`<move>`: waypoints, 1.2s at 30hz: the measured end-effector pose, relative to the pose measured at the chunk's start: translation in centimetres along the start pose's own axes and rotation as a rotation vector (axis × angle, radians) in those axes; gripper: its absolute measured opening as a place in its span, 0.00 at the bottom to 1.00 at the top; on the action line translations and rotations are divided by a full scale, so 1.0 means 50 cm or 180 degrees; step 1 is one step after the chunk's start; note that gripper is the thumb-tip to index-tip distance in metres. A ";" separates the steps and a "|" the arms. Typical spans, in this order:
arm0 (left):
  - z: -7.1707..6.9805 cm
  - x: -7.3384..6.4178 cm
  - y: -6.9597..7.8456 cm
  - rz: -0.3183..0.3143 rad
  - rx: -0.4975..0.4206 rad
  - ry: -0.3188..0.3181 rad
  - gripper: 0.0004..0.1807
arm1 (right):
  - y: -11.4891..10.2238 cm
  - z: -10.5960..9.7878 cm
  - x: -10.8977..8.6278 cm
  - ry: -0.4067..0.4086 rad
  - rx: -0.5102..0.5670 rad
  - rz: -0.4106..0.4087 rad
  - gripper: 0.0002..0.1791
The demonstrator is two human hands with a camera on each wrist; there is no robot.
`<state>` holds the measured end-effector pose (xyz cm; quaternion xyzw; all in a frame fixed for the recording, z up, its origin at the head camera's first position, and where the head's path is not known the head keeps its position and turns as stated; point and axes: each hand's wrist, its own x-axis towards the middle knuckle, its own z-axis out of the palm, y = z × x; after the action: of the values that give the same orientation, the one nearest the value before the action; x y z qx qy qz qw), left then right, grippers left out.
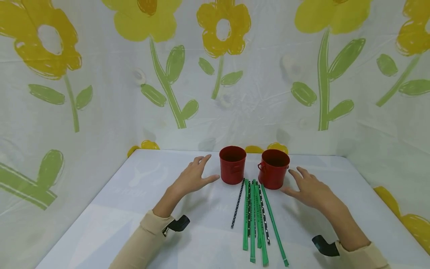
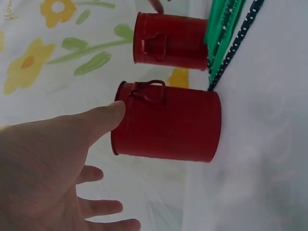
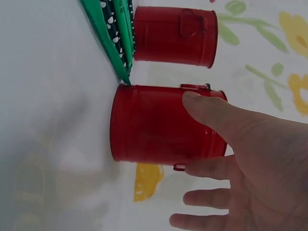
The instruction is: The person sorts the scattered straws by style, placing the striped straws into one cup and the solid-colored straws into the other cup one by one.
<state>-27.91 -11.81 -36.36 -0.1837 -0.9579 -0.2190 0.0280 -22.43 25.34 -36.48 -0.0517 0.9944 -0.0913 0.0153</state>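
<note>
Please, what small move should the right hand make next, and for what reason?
Probably the right hand should curl gently around the nearer red bucket. The hand is open beside this bucket, so a grip seems within easy reach, and the straws lie apart from the hand. Whether hand and bucket already touch is hard to tell.

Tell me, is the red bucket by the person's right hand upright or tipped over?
Upright: in the head view, the red bucket stands on its base, its open mouth facing up.
</note>
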 end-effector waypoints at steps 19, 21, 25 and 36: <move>0.021 0.065 0.035 0.0109 -0.0596 0.0222 0.55 | -0.049 -0.005 -0.006 -0.0134 -0.0058 -0.0097 0.50; 0.025 0.073 0.035 0.0118 -0.0640 0.0222 0.55 | -0.054 -0.006 -0.007 -0.0134 -0.0051 -0.0120 0.49; 0.030 0.083 0.037 0.0067 -0.0769 0.0179 0.55 | -0.065 -0.006 -0.007 -0.0143 0.0009 -0.0171 0.47; 0.038 0.116 0.036 0.0154 -0.1218 0.0033 0.53 | -0.095 0.000 -0.002 -0.0155 0.0157 -0.0280 0.43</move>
<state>-32.63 -7.52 -36.57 -0.2076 -0.8939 -0.3973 0.0029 -21.87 20.71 -35.61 -0.0972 0.9879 -0.1151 0.0367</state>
